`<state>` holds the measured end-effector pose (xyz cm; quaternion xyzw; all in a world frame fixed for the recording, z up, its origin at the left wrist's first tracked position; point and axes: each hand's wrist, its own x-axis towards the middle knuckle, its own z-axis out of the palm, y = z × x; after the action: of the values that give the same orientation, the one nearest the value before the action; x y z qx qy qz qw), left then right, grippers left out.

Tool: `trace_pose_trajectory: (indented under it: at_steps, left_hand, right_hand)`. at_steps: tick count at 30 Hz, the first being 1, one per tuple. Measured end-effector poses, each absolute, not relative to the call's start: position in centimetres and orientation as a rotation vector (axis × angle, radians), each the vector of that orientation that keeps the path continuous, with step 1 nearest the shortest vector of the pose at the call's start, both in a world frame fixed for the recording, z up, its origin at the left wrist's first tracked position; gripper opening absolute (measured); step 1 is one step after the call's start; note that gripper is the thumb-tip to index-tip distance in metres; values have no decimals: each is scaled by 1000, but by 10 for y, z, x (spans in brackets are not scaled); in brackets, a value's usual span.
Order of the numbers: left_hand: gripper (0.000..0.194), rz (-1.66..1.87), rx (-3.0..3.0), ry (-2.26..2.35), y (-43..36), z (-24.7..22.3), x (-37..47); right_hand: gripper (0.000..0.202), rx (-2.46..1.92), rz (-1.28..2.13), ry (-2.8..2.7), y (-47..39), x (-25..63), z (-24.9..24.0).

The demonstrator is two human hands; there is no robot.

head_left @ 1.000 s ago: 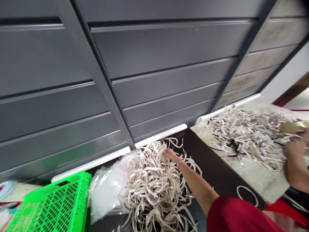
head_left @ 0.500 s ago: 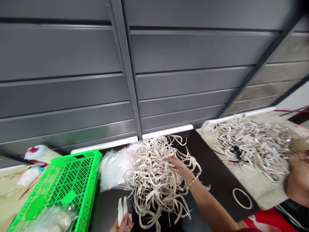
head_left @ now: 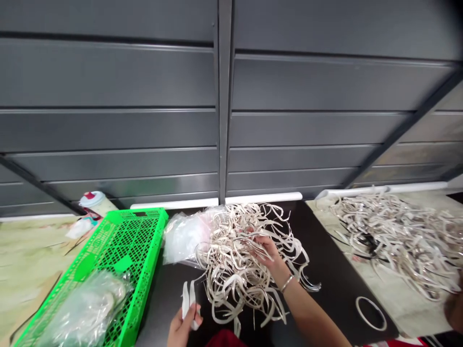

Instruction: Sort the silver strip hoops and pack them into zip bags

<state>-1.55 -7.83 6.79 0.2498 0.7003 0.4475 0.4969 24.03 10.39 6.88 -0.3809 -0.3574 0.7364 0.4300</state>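
Two flat, white, gently curved strips stand apart from the large tangled heap of off-white strips, pinched upright between the fingers of the left hand. Most strips remain loose and looped together on the dark, smooth desk. The right hand reaches into the heap, fingers partly curled among glossy-edged strands; whether they grip any, I cannot tell. Crinkled, clear plastic bags lie beside the heap. The bright green, lattice-sided plastic basket holds a filled, transparent bag with pale, rounded contents.
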Motion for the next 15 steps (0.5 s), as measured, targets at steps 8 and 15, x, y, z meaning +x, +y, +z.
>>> trace_pose_trajectory:
  at_steps: [8,15]
  left_hand:
    - [63,1060,636,1699,-82,58,-21]
    - [57,1171,622,1686,-89,60,-17]
  right_hand:
    - [42,-892,1832,-1053,93,231,87]
    - [38,-1093,1514,-1397,90,235,93]
